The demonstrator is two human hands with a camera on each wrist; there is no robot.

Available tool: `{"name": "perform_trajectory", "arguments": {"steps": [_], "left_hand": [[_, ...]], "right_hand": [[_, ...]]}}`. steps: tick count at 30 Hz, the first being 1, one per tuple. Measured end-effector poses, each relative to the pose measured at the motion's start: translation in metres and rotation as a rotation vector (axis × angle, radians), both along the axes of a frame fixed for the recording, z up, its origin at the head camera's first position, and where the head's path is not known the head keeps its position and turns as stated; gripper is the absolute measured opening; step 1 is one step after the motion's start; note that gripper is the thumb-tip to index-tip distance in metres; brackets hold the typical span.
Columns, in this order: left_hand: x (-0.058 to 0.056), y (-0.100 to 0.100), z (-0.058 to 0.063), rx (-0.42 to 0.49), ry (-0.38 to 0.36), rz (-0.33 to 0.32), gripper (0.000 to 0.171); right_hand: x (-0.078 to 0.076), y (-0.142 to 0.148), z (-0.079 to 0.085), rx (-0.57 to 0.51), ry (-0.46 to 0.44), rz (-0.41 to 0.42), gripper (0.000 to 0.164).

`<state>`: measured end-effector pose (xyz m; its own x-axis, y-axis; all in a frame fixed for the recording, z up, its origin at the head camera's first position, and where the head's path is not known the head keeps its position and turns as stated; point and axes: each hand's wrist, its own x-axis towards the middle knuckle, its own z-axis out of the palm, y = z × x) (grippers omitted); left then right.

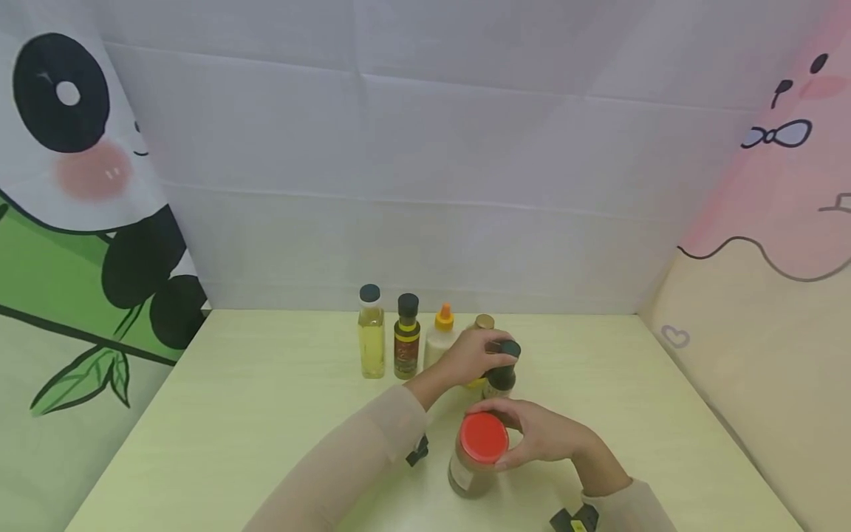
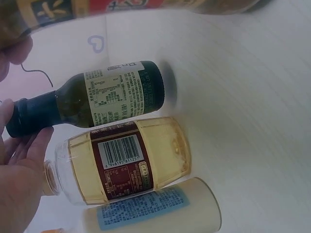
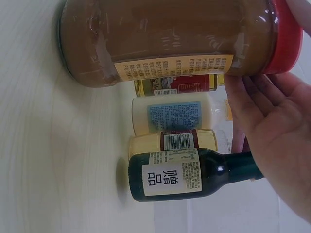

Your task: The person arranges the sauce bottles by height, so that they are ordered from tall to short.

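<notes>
My left hand (image 1: 475, 357) pinches the dark cap of a small green glass bottle (image 2: 116, 94) with a pale printed label. The bottle is upright, its base close over the table. Right beside it stands a faceted bottle of yellow oil (image 2: 167, 155), partly covered by my left hand in the head view. My right hand (image 1: 548, 432) grips a brown-filled jar (image 3: 170, 29) near its red lid (image 1: 484, 437), thumb on one side and fingers on the other. The jar is upright, nearer to me than the green bottle.
A row of bottles runs left of my left hand: a squeeze bottle (image 1: 439, 343) with an orange tip, a dark-capped bottle (image 1: 406, 347) with a red label, and a tall clear bottle (image 1: 371, 340) of yellow liquid. Behind the pale table (image 1: 266, 414) hangs a white curtain (image 1: 425, 148).
</notes>
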<state>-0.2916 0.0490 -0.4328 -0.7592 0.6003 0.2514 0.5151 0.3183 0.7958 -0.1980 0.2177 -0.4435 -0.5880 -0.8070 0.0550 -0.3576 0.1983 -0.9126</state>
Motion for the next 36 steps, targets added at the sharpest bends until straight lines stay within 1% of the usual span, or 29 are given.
{"name": "perform_trajectory", "arguments": {"steps": [6, 11, 16, 19, 22, 26, 27, 32, 36], "left_hand": [[-0.001, 0.004, 0.001, -0.044, 0.023, 0.008, 0.028], [-0.002, 0.010, 0.001, -0.095, 0.070, 0.047, 0.027], [-0.004, 0.017, 0.000, -0.142, 0.092, 0.097, 0.026], [-0.006, 0.020, -0.001, -0.179, 0.107, 0.121, 0.026], [-0.007, 0.023, -0.002, -0.170, 0.090, 0.096, 0.025], [-0.009, 0.027, -0.004, -0.135, 0.039, 0.048, 0.026], [-0.010, 0.028, -0.004, -0.136, 0.033, 0.044, 0.027], [-0.012, 0.031, -0.006, -0.170, 0.051, 0.059, 0.027], [-0.013, 0.033, -0.004, -0.194, 0.071, 0.072, 0.025]], "right_hand": [[0.002, -0.001, 0.001, 0.006, -0.020, -0.007, 0.062], [0.003, 0.000, 0.002, 0.006, -0.033, -0.012, 0.062], [0.003, 0.001, 0.001, -0.002, -0.045, -0.008, 0.063], [0.003, 0.001, 0.000, -0.021, -0.025, 0.003, 0.064], [0.002, 0.001, 0.000, -0.036, -0.003, 0.011, 0.064], [0.002, 0.001, -0.001, -0.041, 0.014, 0.010, 0.064], [0.002, 0.001, -0.001, -0.041, 0.015, 0.008, 0.064], [0.002, 0.000, -0.003, -0.043, 0.021, 0.007, 0.063], [0.000, 0.000, -0.005, -0.046, 0.020, 0.013, 0.062]]}}
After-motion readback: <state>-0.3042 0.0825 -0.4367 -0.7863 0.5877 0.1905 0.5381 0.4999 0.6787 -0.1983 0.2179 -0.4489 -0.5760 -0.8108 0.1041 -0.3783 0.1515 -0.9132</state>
